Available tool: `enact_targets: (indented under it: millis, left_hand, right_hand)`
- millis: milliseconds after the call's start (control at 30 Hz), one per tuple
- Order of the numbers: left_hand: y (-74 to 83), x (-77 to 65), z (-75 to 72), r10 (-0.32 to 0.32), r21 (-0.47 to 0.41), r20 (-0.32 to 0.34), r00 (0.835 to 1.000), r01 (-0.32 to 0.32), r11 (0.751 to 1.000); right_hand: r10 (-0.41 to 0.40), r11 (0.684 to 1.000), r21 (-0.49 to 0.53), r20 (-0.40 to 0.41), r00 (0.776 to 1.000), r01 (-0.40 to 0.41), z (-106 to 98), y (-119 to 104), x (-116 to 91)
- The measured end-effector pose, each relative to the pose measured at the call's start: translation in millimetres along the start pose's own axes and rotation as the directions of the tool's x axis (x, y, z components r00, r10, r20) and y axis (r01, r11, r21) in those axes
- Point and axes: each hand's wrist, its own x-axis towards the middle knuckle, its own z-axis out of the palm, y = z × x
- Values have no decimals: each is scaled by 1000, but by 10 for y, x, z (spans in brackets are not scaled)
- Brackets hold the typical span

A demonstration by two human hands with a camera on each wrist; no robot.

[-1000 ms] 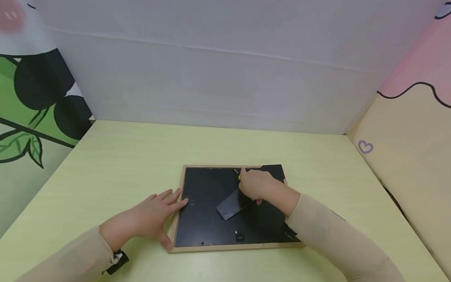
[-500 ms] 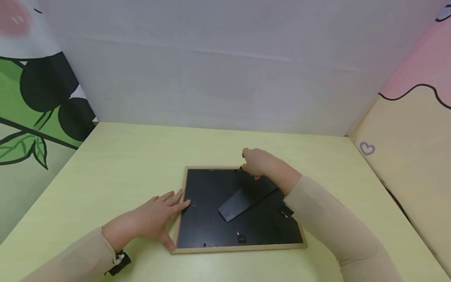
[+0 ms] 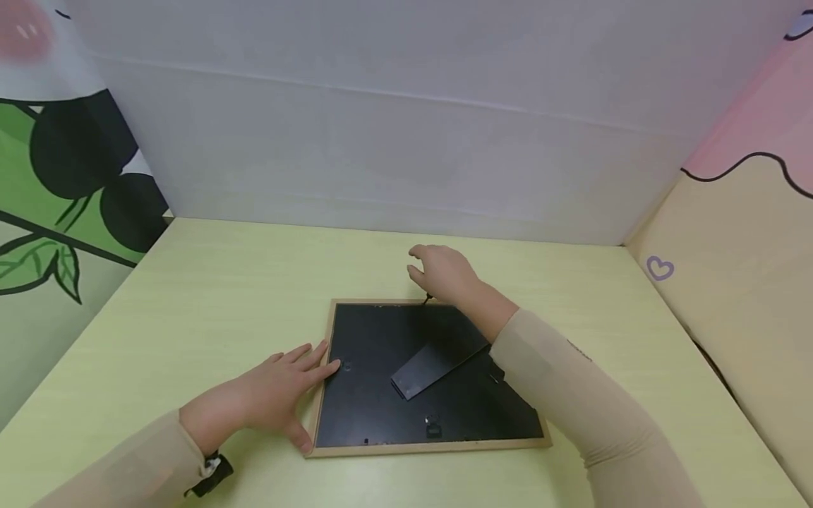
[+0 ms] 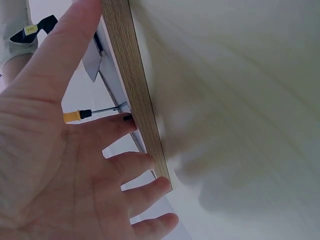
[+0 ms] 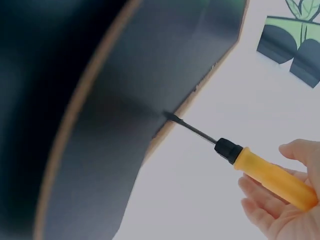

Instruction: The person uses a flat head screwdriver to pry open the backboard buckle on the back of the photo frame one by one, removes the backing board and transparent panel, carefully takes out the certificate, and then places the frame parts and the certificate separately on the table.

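A wooden picture frame (image 3: 432,446) lies with its black backing board (image 3: 368,402) facing up. My left hand (image 3: 273,391) rests against its left side with fingers spread, the index fingertip and thumb touching the rim. Above the far edge is my right hand (image 3: 444,271), thumb and fingers apart. A screwdriver (image 5: 272,180) with a yellow handle leans there, its tip touching the board's edge by the wooden rim. The handle's butt lies against my right palm, and the relaxed fingers do not wrap round it. In the head view the hand hides most of the screwdriver.
A stand leg (image 3: 422,370) lies slanted across the backing board. Small metal hangers sit near the near edge (image 3: 433,427) and the right side. The pale yellow table (image 3: 254,282) meets a grey-white wall (image 3: 381,141) behind, with painted panels on both sides.
My right hand has moved from over the board to beyond its far edge, and its fingers have loosened from the screwdriver's handle. The left hand has stayed in place.
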Motion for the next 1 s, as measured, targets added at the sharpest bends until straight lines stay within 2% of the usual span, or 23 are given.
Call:
enact_targets:
  millis: [167,467,733,1000]
  left_hand:
    - [7,-3,0,17,-9,-3,1000,-17,1000]
    - [11,5,-7,20,3,-4,1000,-20,1000]
    - [10,4,-13,16,-12,7,1000,-16,1000]
    - [-9,3,-3,14,-9,9,1000,-13,1000]
  right_hand:
    - [10,1000,5,21,1000,-10,-36,-9,178]
    - [85,996,22,57,995,-87,-78,74,373]
    - [62,997,47,71,996,-65,-89,110,471]
    - [13,999,46,35,999,-14,-57,129,507]
